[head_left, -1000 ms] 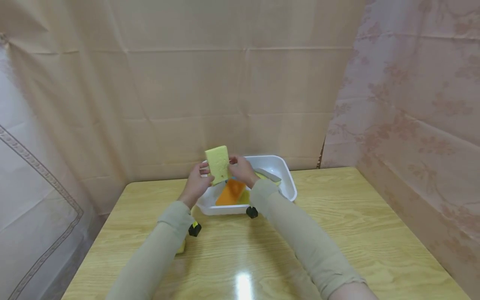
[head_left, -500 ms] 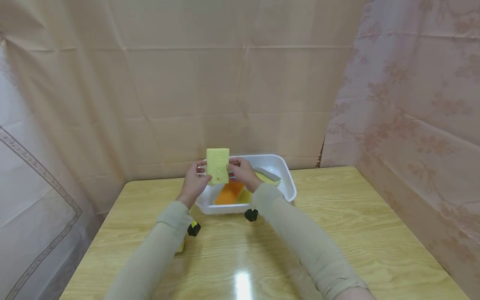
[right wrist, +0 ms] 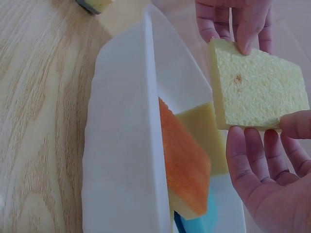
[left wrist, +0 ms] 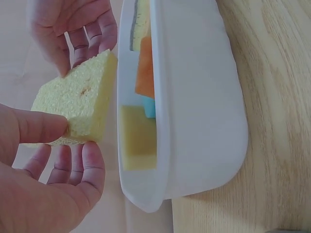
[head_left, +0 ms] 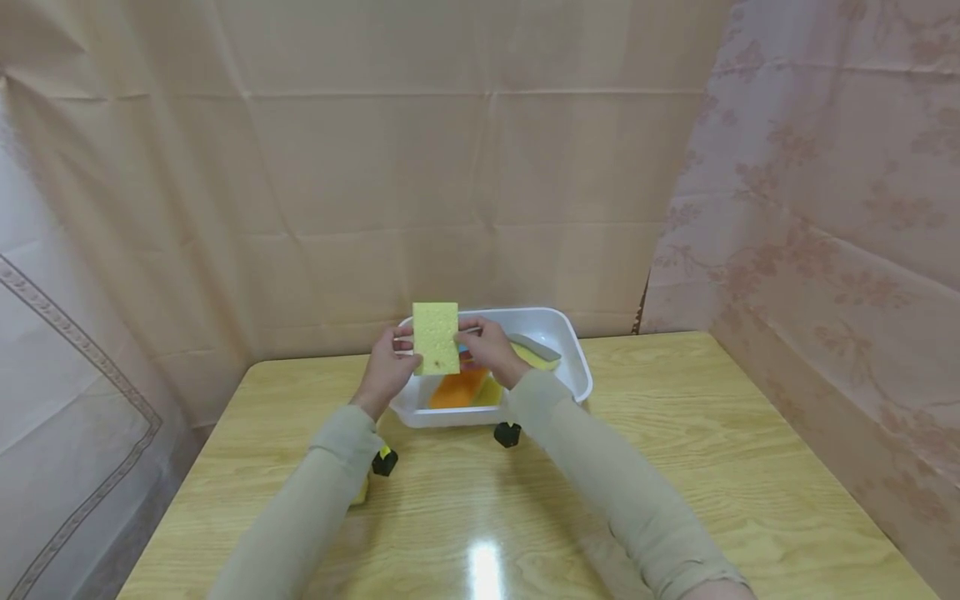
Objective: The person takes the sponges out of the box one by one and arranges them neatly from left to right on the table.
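Pinching one yellow sponge [head_left: 436, 338] by its two sides: left hand [head_left: 385, 368] on the left side, right hand [head_left: 489, 348] on the right side. Hands apart from each other, with the sponge in between. Left thumb [left wrist: 46, 127] pressed on the flat side nearest the person, left fingers [left wrist: 93, 167] on the edge. Sponge up in the air, standing tall, over the white tub [head_left: 453, 420]. Full of tiny holes, with a small brown spot near the bottom.

Below, inside the tub: an orange sponge [right wrist: 184, 158] on a slant, a blue thing [right wrist: 201, 221] right by it, mostly hidden, so cannot tell what. Also a pale yellow sponge [left wrist: 138, 141] at the left end, and something yellow and gray [head_left: 534, 354] over on the right.

Farther out, around the arms: tan sleeves [head_left: 607, 483] and a small black block [head_left: 507, 434] near each wrist. Past the left sleeve, a little yellow thing [head_left: 361, 492], partly hidden, on the wooden table [head_left: 750, 458].

All around: a plain brown curtain [head_left: 450, 183] behind, a pink flowery cloth [head_left: 832, 217] on the right, a white cloth [head_left: 67, 392] with a stripe on the left.
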{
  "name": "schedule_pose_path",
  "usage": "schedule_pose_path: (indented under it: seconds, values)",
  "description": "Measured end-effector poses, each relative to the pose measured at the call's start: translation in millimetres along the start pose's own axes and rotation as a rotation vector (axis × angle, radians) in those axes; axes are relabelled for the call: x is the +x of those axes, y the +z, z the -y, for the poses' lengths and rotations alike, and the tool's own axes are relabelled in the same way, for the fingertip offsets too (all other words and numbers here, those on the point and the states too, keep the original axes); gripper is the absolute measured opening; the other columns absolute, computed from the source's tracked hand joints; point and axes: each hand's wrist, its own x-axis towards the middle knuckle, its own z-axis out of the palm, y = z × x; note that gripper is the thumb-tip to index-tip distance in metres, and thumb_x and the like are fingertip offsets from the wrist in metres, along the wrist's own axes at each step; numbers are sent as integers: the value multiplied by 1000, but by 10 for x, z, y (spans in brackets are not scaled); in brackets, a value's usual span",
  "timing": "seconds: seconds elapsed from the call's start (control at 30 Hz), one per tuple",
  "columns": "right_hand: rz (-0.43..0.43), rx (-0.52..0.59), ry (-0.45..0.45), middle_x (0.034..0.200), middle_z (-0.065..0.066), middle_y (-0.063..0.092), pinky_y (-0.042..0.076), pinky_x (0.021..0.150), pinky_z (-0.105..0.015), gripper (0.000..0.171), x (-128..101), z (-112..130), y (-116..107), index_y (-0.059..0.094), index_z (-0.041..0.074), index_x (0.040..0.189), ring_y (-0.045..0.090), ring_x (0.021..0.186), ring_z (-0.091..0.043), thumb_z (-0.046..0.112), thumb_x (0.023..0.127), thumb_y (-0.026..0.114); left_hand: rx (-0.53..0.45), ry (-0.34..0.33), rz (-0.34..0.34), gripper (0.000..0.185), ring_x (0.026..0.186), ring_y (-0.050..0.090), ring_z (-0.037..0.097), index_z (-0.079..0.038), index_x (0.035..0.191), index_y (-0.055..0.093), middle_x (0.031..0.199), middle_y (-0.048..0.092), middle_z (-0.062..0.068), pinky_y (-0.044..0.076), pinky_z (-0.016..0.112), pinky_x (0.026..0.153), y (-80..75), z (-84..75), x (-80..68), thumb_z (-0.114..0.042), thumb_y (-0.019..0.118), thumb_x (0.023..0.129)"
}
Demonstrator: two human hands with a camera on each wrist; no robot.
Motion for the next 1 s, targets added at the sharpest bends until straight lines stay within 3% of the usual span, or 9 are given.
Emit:
schedule_pose_path:
  seconds: [0.27,0.53,0.7,0.9,1.0]
  values:
    - [1,2,16,99,-9,62,62,73,-43,25,-39,2,-48,60,3,121,66,76,-26,12,98,65,-3,-10,12,55,114,54,37,4,142,44,128,51,24,48,38,93,3,-15,-16,6,59,89]
    - [30,-3,-1,97,-9,64,62,76,-46,26,-56,-1,-40,59,3,122,67,74,-24,12,98,65,-5,-24,23,56,107,57,31,3,141,45,124,52,21,51,30,84,-40,37,-8,3,60,87]
    - [35,-8,0,97,-9,64,62,71,-40,25,-71,-28,-71,58,2,121,65,69,-19,12,99,64,-48,-30,39,55,100,59,27,6,141,45,120,53,20,54,27,80,-10,69,3,4,61,88]
    - [43,-15,-7,95,-8,63,61,79,-47,26,-110,-11,-126,58,2,122,64,70,-19,13,100,63,-60,-18,43,55,94,59,23,6,139,47,117,54,19,55,28,78,13,58,-12,4,63,87]
    - [63,-7,-13,96,-8,62,62,74,-42,25,-121,-3,-124,58,2,122,64,70,-19,12,99,64,-46,-25,35,54,94,58,24,5,139,47,117,53,19,56,28,78,2,48,-30,3,62,87]
